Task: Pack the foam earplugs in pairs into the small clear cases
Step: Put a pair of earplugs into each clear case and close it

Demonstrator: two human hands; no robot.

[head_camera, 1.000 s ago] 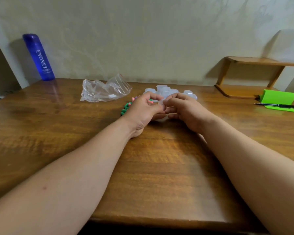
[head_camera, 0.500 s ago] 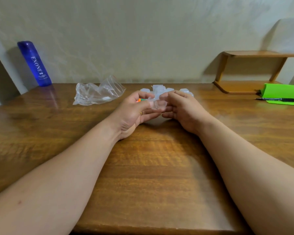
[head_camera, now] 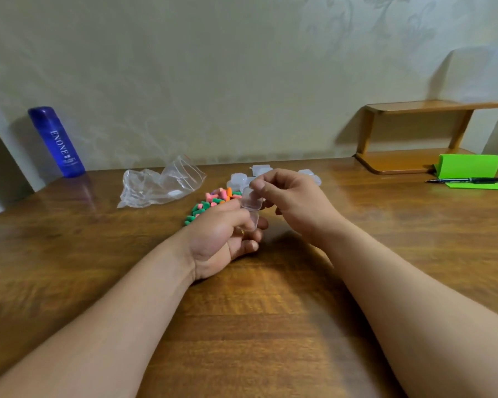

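- Clear case (head_camera: pixel 252 200): one small hinged case, held above the middle of the worktop (head_camera: pixel 270 326) between both hands. It appears partly open, with one half raised over the other. Nothing can be made out inside it, as it is blurred.
- Left hand (head_camera: pixel 222 239): palm turned inward, with its fingers curled round the lower half of the case.
- Right hand (head_camera: pixel 295 201): the upper half of the case is pinched between thumb and forefinger. The other fingers are loosely bent.
- Foam earplugs (head_camera: pixel 210 203): a loose heap in green, pink and orange, lying on the worktop just behind the left hand, towards the far edge.
- Spare clear cases (head_camera: pixel 240 178): a cluster of small clear cases lying behind the hands near the far edge, partly hidden by the right hand.
- Plastic bag (head_camera: pixel 160 185): clear and crumpled, lying left of the earplugs near the far edge.
- Blue bottle (head_camera: pixel 56 142): standing at the far left corner, against the wall.
- Wooden shelf (head_camera: pixel 408 162): a two-tier unit set at the far right corner.
- Green stand (head_camera: pixel 469 168): placed by the right edge, in front of the shelf.
- Black pen (head_camera: pixel 469 180): lying across the front of the green stand.
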